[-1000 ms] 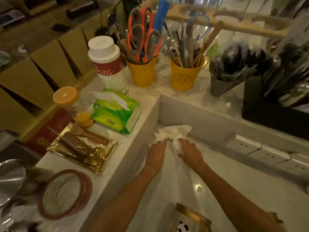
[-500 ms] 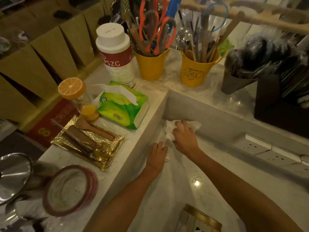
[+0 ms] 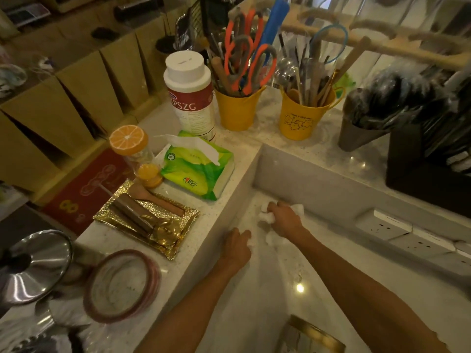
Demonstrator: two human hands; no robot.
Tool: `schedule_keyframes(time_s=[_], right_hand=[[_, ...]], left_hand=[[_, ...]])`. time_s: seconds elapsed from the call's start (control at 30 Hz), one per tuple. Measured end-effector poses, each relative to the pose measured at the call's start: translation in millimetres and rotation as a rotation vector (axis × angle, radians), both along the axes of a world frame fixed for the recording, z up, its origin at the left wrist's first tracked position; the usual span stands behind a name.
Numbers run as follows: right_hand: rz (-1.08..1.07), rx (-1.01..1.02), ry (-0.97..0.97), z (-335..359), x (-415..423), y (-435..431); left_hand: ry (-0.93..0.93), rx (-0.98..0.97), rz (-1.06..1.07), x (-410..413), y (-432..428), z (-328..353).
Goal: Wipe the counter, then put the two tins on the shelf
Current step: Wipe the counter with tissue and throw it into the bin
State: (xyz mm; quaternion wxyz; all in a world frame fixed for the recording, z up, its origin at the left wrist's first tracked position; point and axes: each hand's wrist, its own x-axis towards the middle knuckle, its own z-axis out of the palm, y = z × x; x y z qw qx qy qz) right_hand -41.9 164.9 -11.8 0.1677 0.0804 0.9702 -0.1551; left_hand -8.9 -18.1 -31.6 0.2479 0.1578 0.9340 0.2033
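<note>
a: where are my hands now?

b: both are down on the lower worktop [image 3: 254, 296], in its far left corner where the step wall meets the back wall. my right hand [image 3: 285, 220] is curled around the crumpled white tissue [image 3: 267, 216], pressing it into the surface. my left hand [image 3: 235, 247] lies palm down just beside it, holding nothing, fingertips near a loose end of the tissue.

a: and the tins?

b: i can see only one, a gold-rimmed tin [image 3: 309, 337] at the near edge, partly cut off by the frame. it sits back toward me from both hands, well apart from the tissue, roughly under my right forearm. the second tin is not in view.

a: which hand reaches it first?

b: my guess is the right, once it lets the tissue go; i'd draw that arm straight back. wiping looks unfinished, so the tin waits.
</note>
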Motion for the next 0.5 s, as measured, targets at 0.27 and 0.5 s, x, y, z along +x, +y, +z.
schedule_keyframes(time_s=[0.27,0.5], right_hand=[[-0.605,-0.888,0.239,98,172,-37],[-0.778,-1.106,0.038,93,288,-136]], left_hand=[[-0.309,0.514,0.311,90,-42,66],[-0.442,0.640,0.130,216,-108,117]])
